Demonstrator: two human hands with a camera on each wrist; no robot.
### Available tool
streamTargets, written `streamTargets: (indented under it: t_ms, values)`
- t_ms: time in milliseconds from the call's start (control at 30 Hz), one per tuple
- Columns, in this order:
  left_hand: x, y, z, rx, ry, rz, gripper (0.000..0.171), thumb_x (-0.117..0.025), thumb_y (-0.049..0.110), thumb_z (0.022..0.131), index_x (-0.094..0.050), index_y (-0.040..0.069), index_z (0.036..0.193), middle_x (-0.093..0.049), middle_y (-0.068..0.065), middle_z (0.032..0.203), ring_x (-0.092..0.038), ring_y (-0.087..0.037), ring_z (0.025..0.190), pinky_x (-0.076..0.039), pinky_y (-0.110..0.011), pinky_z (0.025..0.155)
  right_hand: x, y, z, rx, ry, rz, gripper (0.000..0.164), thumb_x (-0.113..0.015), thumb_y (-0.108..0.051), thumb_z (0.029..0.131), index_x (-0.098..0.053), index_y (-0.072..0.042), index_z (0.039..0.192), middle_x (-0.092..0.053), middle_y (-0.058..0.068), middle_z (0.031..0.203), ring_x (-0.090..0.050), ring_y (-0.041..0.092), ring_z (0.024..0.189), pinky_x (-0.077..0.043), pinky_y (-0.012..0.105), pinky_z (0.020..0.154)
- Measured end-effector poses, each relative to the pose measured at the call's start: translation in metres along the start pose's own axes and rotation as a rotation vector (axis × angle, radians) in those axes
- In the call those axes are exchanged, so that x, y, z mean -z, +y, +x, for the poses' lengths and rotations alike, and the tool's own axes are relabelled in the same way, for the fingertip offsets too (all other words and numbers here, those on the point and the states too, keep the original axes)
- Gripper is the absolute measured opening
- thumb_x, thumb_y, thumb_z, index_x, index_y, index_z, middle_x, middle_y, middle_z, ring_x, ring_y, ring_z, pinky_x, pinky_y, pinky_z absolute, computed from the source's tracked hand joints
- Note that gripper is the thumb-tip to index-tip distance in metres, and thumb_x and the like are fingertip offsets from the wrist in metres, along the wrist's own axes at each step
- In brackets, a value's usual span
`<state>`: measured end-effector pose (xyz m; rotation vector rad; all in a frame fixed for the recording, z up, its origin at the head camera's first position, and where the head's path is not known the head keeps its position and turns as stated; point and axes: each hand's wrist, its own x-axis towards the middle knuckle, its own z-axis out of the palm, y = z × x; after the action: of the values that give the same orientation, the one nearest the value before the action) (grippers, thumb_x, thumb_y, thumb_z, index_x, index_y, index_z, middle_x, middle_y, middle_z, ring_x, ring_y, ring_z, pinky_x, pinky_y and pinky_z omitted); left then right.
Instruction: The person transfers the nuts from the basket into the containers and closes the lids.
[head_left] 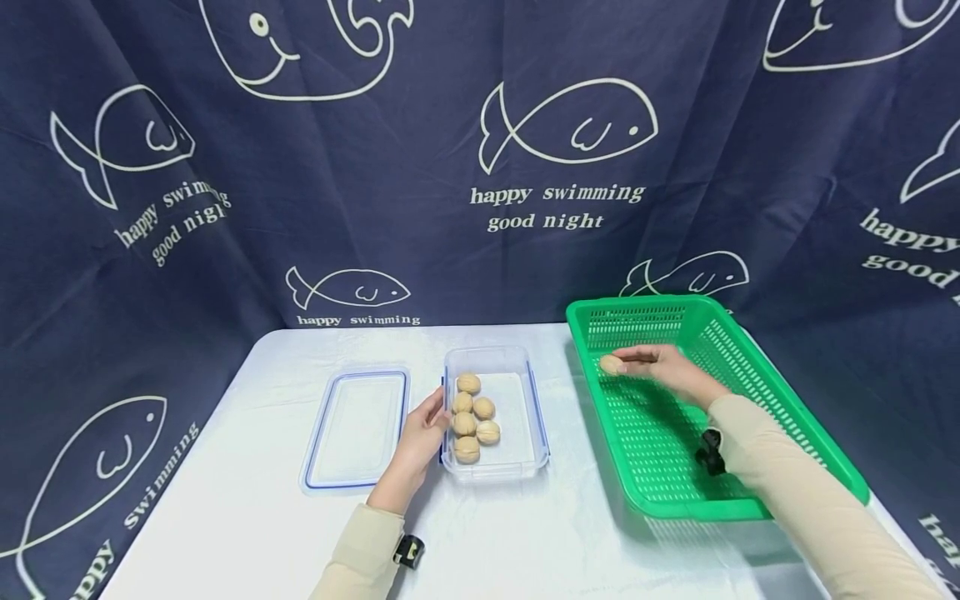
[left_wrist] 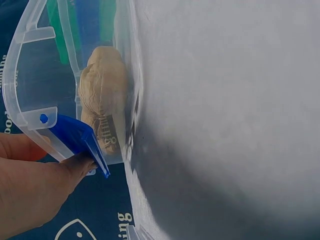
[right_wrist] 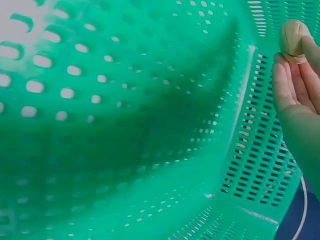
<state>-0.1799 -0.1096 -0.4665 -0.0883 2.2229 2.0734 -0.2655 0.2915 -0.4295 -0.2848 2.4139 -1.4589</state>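
Note:
Between the fingertips and thumb of my right hand a walnut is pinched, over the left side of the green basket. The right wrist view shows this walnut against the perforated basket wall. My left hand grips the left rim of a clear plastic box, near its blue side latch. Several walnuts lie along the left half of the box.
A clear lid with a blue seal lies flat on the white table, left of the box. Behind the table hangs a dark blue curtain printed with fish. The basket stands at the table's right side.

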Motion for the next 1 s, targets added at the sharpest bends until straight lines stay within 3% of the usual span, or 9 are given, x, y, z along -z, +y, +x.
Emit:
streamTargets:
  t_ms: [167, 333, 433, 633, 1000]
  values:
    - [0.0, 0.0, -0.001, 0.009, 0.002, 0.001, 0.051, -0.044, 0.002, 0.099, -0.029, -0.006, 0.147, -0.032, -0.027, 0.149, -0.032, -0.038, 0.138, -0.03, -0.043, 0.114, 0.006, -0.006, 0.0, 0.016, 0.047, 0.025, 0.054, -0.065, -0.026, 0.093, -0.051, 0.0, 0.137, -0.056, 0.017, 0.134, -0.057, 0.013, 0.113, -0.039, 0.051, 0.107]
    - [0.0, 0.0, -0.001, 0.014, 0.002, -0.006, 0.051, -0.044, 0.002, 0.099, -0.03, -0.004, 0.147, -0.033, -0.026, 0.15, -0.032, -0.036, 0.138, -0.029, -0.042, 0.114, 0.012, -0.017, -0.001, 0.05, 0.083, 0.05, 0.054, -0.066, -0.025, 0.093, -0.05, 0.002, 0.137, -0.065, -0.002, 0.122, -0.059, -0.002, 0.102, -0.047, 0.028, 0.098]
    - [0.0, 0.0, -0.001, 0.008, 0.003, -0.006, 0.051, -0.044, 0.002, 0.099, -0.03, -0.005, 0.147, -0.033, -0.026, 0.149, -0.033, -0.036, 0.138, -0.03, -0.042, 0.114, 0.015, -0.029, -0.001, 0.077, 0.096, 0.087, 0.055, -0.066, -0.023, 0.092, -0.048, 0.004, 0.137, -0.065, -0.01, 0.115, -0.059, -0.003, 0.101, -0.048, 0.019, 0.092]
    - [0.0, 0.0, -0.001, 0.008, 0.001, -0.015, 0.051, -0.044, 0.002, 0.099, -0.03, -0.004, 0.147, -0.033, -0.026, 0.149, -0.032, -0.036, 0.138, -0.029, -0.042, 0.115, 0.018, -0.052, 0.0, 0.134, 0.122, 0.145, 0.053, -0.066, -0.021, 0.092, -0.049, 0.003, 0.137, -0.065, -0.016, 0.11, -0.06, -0.002, 0.103, -0.048, 0.015, 0.091]
    - [0.0, -0.001, -0.001, 0.008, -0.001, -0.009, 0.051, -0.044, 0.002, 0.099, -0.029, -0.004, 0.148, -0.031, -0.026, 0.15, -0.031, -0.037, 0.139, -0.028, -0.043, 0.115, 0.003, -0.091, 0.003, 0.166, 0.148, 0.148, 0.052, -0.068, -0.027, 0.091, -0.054, -0.005, 0.135, -0.065, -0.011, 0.119, -0.057, 0.001, 0.11, -0.046, 0.015, 0.091]
